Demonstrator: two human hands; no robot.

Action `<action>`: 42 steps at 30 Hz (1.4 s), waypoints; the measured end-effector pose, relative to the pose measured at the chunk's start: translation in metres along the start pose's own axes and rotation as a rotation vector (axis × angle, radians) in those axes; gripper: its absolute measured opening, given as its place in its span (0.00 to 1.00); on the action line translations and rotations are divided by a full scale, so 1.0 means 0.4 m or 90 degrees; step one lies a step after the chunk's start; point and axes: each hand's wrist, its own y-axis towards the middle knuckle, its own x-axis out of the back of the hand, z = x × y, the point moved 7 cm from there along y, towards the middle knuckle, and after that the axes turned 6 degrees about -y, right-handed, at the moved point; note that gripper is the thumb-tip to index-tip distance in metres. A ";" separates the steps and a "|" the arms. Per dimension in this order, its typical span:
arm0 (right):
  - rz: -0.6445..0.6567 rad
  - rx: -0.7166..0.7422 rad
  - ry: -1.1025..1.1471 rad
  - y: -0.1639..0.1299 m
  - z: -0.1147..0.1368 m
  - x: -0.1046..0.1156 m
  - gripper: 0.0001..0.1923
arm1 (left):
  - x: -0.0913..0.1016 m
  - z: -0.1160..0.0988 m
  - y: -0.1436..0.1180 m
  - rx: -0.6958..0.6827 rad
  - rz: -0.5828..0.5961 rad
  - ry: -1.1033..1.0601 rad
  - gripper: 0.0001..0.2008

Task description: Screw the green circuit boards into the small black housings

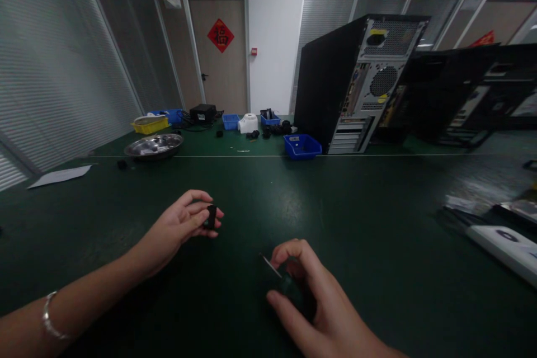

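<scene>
My left hand (187, 218) pinches a small black plastic part (211, 217) between thumb and fingers, a little above the green tabletop (251, 196). Lower and to the right, my right hand (312, 291) curls round a screwdriver (271, 266). Its thin metal shaft points up and left, toward the black part but apart from it. Most of the dark handle (292, 290) is hidden in the palm and shadow.
A blue bin (302, 147) stands in front of a black computer tower (331, 78). To the left are a metal bowl (154, 146), a yellow basket (150, 125) and a paper sheet (60, 176). A white device (503, 249) lies at right.
</scene>
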 end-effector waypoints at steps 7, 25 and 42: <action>-0.006 0.014 -0.025 0.001 -0.019 0.002 0.15 | -0.104 0.033 -0.059 0.031 0.142 0.096 0.15; 0.057 0.150 -0.028 0.018 0.029 -0.013 0.21 | -0.161 -0.028 -0.127 -0.223 0.249 0.373 0.14; 0.072 0.197 0.021 0.020 0.039 -0.012 0.18 | -0.173 -0.034 -0.152 -0.309 0.239 0.420 0.14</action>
